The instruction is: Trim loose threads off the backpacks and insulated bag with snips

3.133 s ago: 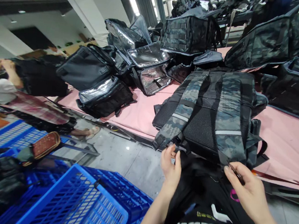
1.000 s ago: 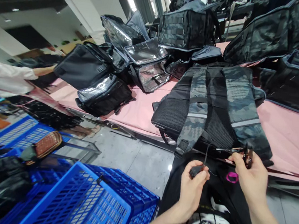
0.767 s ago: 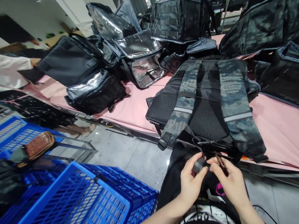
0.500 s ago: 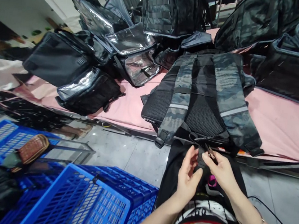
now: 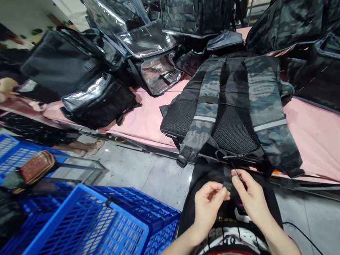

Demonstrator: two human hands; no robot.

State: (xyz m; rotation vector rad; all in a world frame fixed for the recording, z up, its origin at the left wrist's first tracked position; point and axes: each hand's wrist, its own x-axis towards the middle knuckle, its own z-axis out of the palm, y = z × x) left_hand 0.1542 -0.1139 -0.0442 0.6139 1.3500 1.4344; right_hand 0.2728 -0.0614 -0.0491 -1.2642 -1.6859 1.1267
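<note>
The camouflage backpack [image 5: 233, 106] lies at the table's front edge, its straps and mesh back panel facing up. Just below it, over my lap, my left hand [image 5: 210, 203] pinches the end of a dark webbing strap [image 5: 228, 180]. My right hand [image 5: 247, 191] is closed around small pointed thread snips [image 5: 235, 170], whose thin tip points up and to the left towards the bag. Both hands are close together, with fingertips near the strap. The snips' handles are mostly hidden by my fingers.
Several silver-lined bags [image 5: 151, 42] and other black or camouflage bags stand on the pink-covered table [image 5: 320, 142]. Blue plastic crates [image 5: 121, 225] are at my left, one holding dark bags. A person's foot [image 5: 95, 147] shows beyond them. A black cable [image 5: 318, 249] runs at right.
My left fingers have closed from a looser hold to a pinch on the strap, slightly lower. The snips looked parted before; now they show as one thin line.
</note>
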